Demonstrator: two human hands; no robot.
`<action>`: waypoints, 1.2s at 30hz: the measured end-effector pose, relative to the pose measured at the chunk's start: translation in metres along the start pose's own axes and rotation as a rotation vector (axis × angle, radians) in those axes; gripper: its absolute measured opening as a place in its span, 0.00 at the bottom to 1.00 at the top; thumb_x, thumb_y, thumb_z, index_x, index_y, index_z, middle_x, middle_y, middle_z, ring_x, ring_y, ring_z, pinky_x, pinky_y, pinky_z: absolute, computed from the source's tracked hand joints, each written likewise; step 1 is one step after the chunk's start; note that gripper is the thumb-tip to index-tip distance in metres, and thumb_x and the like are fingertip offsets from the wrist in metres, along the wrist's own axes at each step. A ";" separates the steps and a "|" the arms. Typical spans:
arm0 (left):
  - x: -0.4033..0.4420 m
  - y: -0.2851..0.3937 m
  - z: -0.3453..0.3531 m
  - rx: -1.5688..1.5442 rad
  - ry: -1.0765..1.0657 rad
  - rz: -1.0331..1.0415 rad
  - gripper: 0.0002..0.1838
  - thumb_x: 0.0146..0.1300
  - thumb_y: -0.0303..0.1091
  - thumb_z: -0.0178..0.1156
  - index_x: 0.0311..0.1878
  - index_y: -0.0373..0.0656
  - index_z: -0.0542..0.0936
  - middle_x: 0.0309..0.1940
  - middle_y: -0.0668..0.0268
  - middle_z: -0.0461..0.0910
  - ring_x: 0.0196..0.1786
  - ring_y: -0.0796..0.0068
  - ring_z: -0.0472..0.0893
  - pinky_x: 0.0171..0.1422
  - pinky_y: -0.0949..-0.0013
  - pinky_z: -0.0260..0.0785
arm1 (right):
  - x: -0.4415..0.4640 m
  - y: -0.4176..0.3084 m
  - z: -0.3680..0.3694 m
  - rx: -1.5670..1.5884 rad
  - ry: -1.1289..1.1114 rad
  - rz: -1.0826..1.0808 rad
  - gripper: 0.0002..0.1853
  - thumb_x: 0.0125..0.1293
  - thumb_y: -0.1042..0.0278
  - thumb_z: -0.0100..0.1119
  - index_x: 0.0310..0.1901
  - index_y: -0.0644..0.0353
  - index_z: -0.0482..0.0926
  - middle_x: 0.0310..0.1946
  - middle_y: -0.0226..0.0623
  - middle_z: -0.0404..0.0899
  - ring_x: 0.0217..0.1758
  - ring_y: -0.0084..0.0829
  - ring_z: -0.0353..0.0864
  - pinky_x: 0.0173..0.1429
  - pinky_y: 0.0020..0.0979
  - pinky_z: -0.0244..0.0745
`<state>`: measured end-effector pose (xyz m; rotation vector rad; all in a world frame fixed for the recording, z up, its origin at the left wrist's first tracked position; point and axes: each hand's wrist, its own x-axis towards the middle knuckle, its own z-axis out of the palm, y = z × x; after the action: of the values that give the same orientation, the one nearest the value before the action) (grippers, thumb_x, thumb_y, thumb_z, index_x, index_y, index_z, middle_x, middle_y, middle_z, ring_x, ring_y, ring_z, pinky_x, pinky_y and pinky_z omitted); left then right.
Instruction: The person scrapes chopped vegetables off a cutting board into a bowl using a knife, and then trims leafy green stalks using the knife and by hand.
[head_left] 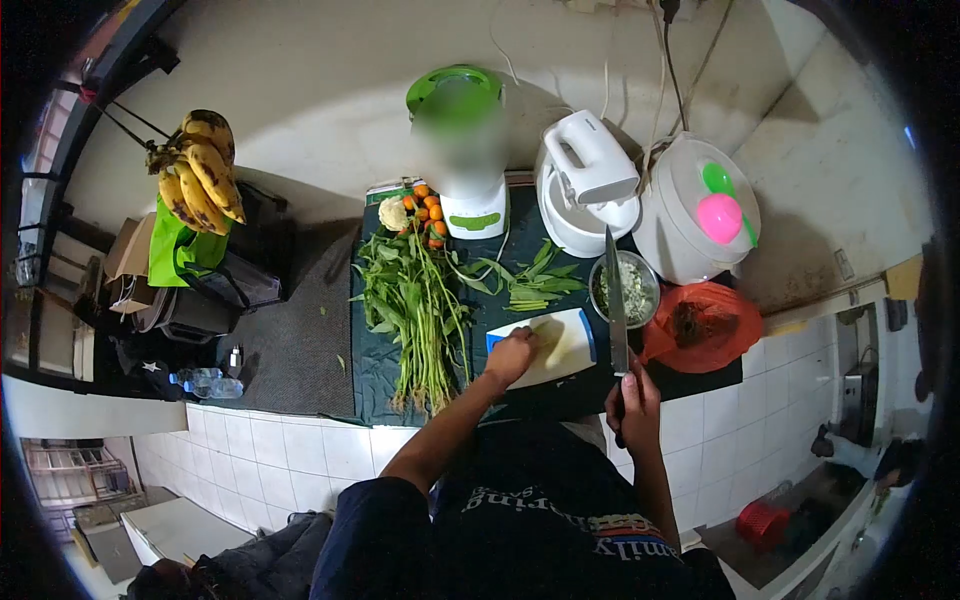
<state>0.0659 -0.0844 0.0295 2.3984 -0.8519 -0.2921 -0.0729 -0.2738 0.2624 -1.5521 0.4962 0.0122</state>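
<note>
My right hand (638, 402) grips the dark handle of a large knife (616, 300), its long blade pointing away from me. The blade passes in front of a metal bowl (652, 295) of chopped pale green and white bits. My left hand (514, 356) rests on the left part of a white cutting board (565, 365) with blue ends, fingers curled down. Whatever lies under those fingers is hidden. Behind the board lie cut green stems and leaves (540, 285). To its left spreads a large bunch of leafy greens (415, 310) with roots towards me.
Behind the greens are orange fruits (432, 212) and a blender (474, 205). A white stand mixer (590, 175), a white lidded container (685, 190) and a red plastic bag (712, 335) stand at right. Bananas (205, 170) hang at left. Another person (250, 560) is at lower left.
</note>
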 end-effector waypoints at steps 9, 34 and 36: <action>0.015 0.008 0.009 -0.060 -0.072 0.003 0.15 0.65 0.33 0.61 0.54 0.42 0.80 0.47 0.52 0.82 0.50 0.49 0.83 0.52 0.53 0.78 | 0.002 0.010 0.004 -0.064 -0.040 -0.043 0.26 0.80 0.62 0.45 0.75 0.62 0.64 0.20 0.25 0.69 0.18 0.15 0.65 0.23 0.21 0.61; -0.040 0.121 -0.210 -1.514 0.337 -0.119 0.14 0.63 0.22 0.70 0.52 0.37 0.82 0.43 0.65 0.85 0.45 0.79 0.83 0.52 0.73 0.76 | -0.009 -0.088 0.068 0.158 -0.394 -0.189 0.29 0.83 0.52 0.40 0.75 0.65 0.61 0.20 0.31 0.72 0.18 0.18 0.67 0.22 0.21 0.62; -0.042 0.128 -0.212 -1.474 0.368 -0.141 0.15 0.63 0.22 0.70 0.53 0.37 0.83 0.43 0.65 0.85 0.45 0.79 0.83 0.52 0.73 0.76 | -0.010 -0.093 0.071 0.163 -0.394 -0.201 0.30 0.83 0.51 0.40 0.75 0.65 0.60 0.20 0.31 0.72 0.18 0.18 0.67 0.22 0.21 0.62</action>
<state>0.0485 -0.0450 0.2772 1.0446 -0.1102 -0.3376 -0.0317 -0.2073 0.3492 -1.3887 0.0279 0.1186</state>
